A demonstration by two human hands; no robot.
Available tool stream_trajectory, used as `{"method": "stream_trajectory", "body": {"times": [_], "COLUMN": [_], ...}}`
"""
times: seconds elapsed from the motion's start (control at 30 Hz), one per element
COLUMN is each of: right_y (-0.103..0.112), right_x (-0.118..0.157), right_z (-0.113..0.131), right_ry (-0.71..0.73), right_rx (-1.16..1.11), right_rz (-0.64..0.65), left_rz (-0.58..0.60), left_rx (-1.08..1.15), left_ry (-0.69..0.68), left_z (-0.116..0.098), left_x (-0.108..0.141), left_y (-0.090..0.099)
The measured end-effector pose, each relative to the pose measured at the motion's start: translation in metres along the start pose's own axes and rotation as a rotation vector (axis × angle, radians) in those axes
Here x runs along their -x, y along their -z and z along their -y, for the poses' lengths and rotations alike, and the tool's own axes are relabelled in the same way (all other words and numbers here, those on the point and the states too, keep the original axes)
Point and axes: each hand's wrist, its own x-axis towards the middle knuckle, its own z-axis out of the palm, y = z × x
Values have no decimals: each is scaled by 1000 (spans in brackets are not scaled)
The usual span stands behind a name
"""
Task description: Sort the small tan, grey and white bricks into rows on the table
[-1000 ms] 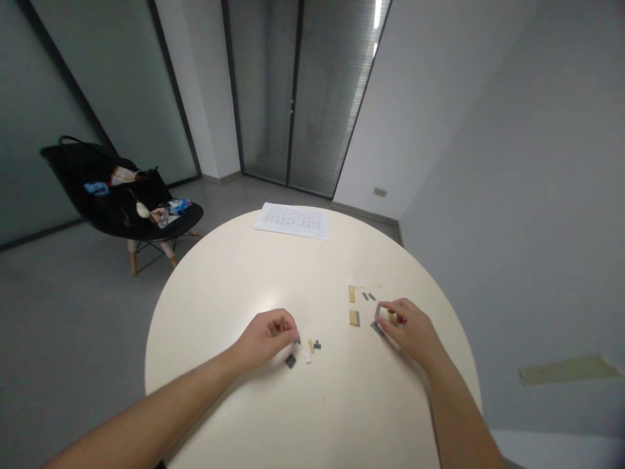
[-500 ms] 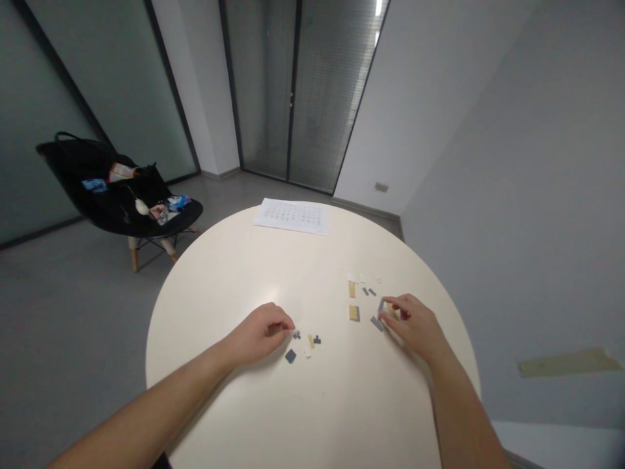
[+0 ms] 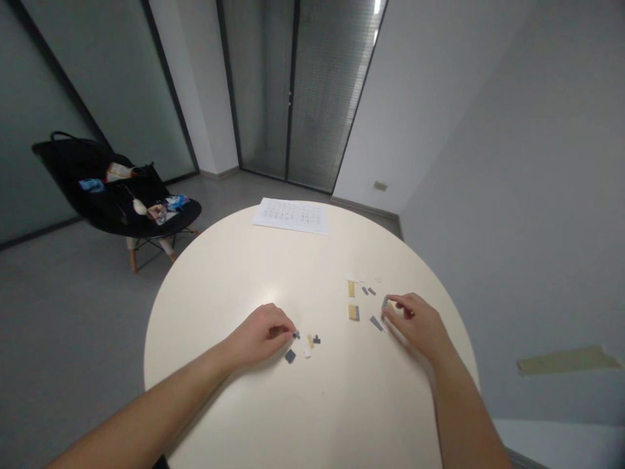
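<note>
My left hand [image 3: 261, 332] rests low over the table, thumb and fingertips pinched at a small grey toy-brick piece [image 3: 297, 335]. Near it lie a dark grey square plate [image 3: 290, 356], a small tan piece [image 3: 310, 341], a small dark piece [image 3: 317, 339] and a white piece [image 3: 307, 353]. On the right, my right hand [image 3: 415, 322] pinches a grey toy brick [image 3: 385, 303] between thumb and fingers; a tan piece is partly hidden behind the fingers. Just left of that hand lies a long grey plate [image 3: 375, 323]. A tan-and-grey brick [image 3: 353, 312] sits further left.
Beyond are a tan brick [image 3: 351, 288], small grey strips [image 3: 372, 291] and several pale bits. A printed sheet [image 3: 291, 215] lies at the far edge of the round white table [image 3: 219, 260]. A black chair [image 3: 112, 208] holding a bag and small items stands left.
My right hand has lifted slightly and turned the grey brick a little. My left fingertips have edged right onto the small grey piece. The other pieces lie as before.
</note>
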Motion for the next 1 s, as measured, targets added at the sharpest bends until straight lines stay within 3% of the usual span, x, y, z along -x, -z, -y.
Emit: {"method": "stream_trajectory", "body": {"times": [0.4, 0.8, 1.0], "right_y": [5, 0, -2], "right_x": [3, 3, 1], "right_z": [-17, -13, -12], "right_ry": [-101, -101, -106], "right_rx": [39, 34, 30], "right_rz": [-168, -124, -113], "left_rz": [39, 233, 235], "left_rx": [-68, -353, -422], "left_ry": [18, 28, 157], "left_z": [-7, -28, -40], "left_x": [-6, -20, -32], "left_y": [-1, 0, -11]}}
